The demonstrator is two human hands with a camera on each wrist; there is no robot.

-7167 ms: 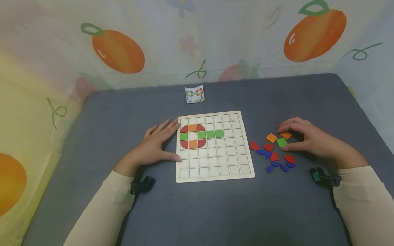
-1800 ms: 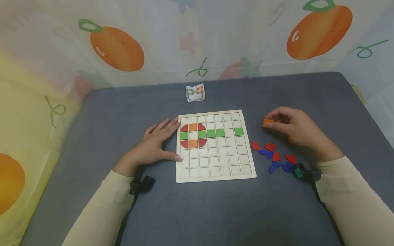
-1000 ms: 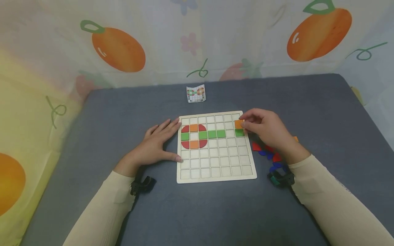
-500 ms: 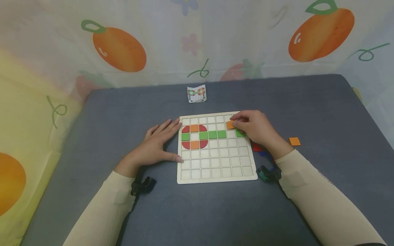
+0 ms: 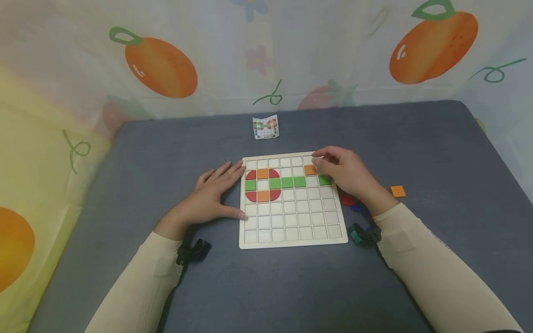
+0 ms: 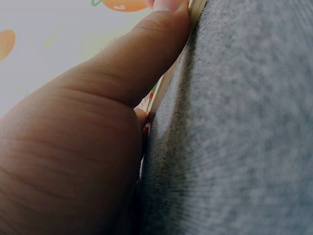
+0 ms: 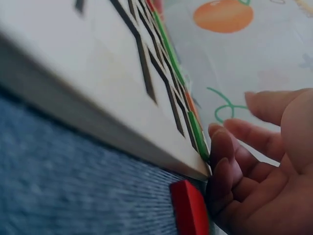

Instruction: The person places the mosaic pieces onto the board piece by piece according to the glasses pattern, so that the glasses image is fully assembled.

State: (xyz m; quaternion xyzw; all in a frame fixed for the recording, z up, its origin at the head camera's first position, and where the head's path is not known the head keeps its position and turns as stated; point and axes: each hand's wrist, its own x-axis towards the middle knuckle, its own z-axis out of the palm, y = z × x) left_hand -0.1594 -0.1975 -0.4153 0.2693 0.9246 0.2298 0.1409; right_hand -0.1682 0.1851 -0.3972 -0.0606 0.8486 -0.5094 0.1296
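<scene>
A pale wooden grid board [image 5: 293, 245] lies on the table. My left hand [image 5: 208, 196] rests at its left edge, fingers spread and thumb on the rim; the left wrist view shows the thumb [image 6: 151, 44] close up. An orange square tile [image 5: 310, 169] lies in a cell of the second row. My right hand [image 5: 343, 171] hovers beside it, thumb and fingers apart in the right wrist view, holding nothing. Below that hand a green square tile [image 5: 324, 180] sits partly covered at the right side. Red, orange and green tiles [image 5: 275, 183] form a pattern at the board's left.
A small printed pattern card [image 5: 265, 127] lies behind the board. One loose orange tile [image 5: 398, 191] is to the right. Red pieces [image 5: 347, 199] and blue pieces [image 5: 355, 208] lie beside the board, partly hidden by my right forearm. A patterned curtain [image 5: 225, 55] hangs behind the table.
My right hand has brought the orange tile from the right onto the board, and its fingers have come off it. Earlier, a green tile moved from the pile to the board. My left hand stays put.
</scene>
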